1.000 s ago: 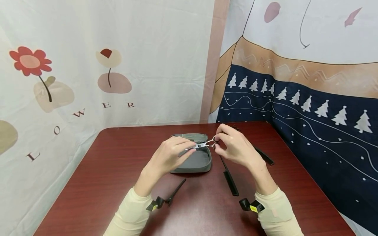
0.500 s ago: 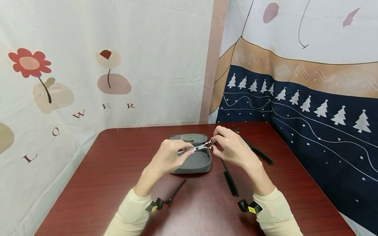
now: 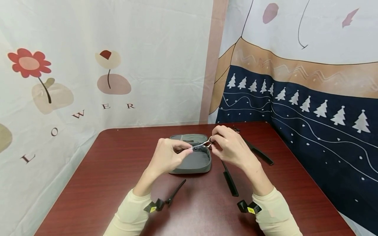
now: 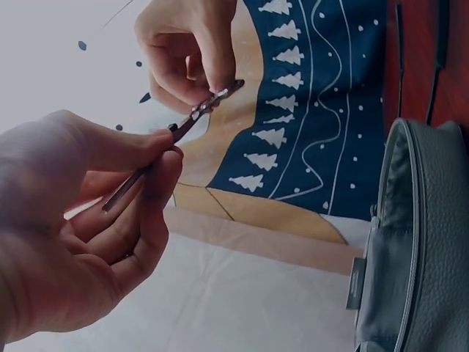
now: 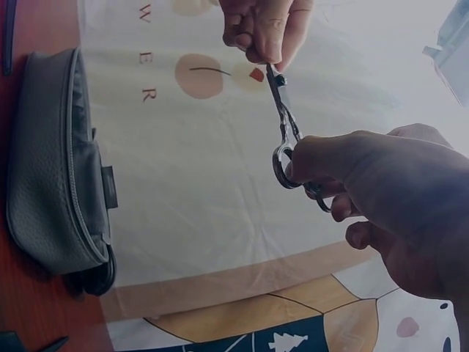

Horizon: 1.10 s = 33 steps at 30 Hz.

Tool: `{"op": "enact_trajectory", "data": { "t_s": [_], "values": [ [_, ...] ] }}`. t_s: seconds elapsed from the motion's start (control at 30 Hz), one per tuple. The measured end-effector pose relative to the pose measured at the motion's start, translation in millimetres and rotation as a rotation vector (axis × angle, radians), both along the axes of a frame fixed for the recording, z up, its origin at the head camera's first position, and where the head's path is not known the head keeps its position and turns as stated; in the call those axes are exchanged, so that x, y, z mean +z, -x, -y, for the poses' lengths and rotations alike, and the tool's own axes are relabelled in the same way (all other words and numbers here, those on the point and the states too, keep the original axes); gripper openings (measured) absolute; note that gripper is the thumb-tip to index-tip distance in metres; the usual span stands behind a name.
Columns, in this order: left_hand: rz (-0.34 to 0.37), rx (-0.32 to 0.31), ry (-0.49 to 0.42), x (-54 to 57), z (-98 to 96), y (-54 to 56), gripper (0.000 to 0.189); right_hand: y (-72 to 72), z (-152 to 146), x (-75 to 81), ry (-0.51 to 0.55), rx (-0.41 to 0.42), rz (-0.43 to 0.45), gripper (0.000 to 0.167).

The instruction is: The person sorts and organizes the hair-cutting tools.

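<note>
A pair of silver thinning scissors is held up between both hands, above an open grey zip case. My left hand pinches the blades near the pivot between thumb and fingers. In the left wrist view the blade tips run back into the palm side of that hand. My right hand grips the finger rings; in the right wrist view the thumb lies at one ring, with fingers at the other.
On the red-brown table lie a black hair clip at the front and a black tail comb right of the case. Farther right is another black comb. Behind the right hand, scissor rings show. Printed curtains hang behind.
The scissors have shifted slightly left and turned, and their toothed blades now show less. My left fingers have moved along the blades toward the pivot. The right hand still holds the rings.
</note>
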<state>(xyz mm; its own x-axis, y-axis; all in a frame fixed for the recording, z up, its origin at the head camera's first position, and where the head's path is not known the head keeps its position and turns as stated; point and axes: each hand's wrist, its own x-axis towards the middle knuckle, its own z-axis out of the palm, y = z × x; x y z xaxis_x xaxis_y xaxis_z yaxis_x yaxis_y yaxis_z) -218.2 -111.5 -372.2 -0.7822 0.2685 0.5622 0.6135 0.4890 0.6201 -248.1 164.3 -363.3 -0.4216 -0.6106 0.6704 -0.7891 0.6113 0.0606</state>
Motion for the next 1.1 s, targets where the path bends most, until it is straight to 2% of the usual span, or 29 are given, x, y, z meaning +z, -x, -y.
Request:
{"op": "enact_trajectory", "data": {
  "t_s": [0.13, 0.23, 0.53, 0.83, 1.1],
  "values": [
    [0.101, 0.026, -0.057, 3.2, 0.4, -2.8, 0.010, 0.2, 1.7, -0.2, 0.016, 0.014, -0.016, 0.010],
    [0.124, 0.032, -0.080, 4.5, 0.4, -3.6, 0.010, 0.3, 2.6, -0.1, 0.026, 0.017, -0.027, 0.012],
    [0.113, 0.050, -0.097, 3.1, 0.8, -2.2, 0.010, 1.4, 4.7, -1.2, 0.037, 0.015, -0.044, 0.014],
    [0.133, 0.081, -0.115, 2.7, 1.8, -0.4, 0.010, 1.2, 3.2, -1.6, 0.063, 0.036, -0.060, 0.020],
    [0.144, 0.083, -0.137, 3.4, 4.0, -0.1, 0.011, -2.1, 2.0, 0.3, 0.109, 0.027, 0.001, 0.024]
  ]
}}
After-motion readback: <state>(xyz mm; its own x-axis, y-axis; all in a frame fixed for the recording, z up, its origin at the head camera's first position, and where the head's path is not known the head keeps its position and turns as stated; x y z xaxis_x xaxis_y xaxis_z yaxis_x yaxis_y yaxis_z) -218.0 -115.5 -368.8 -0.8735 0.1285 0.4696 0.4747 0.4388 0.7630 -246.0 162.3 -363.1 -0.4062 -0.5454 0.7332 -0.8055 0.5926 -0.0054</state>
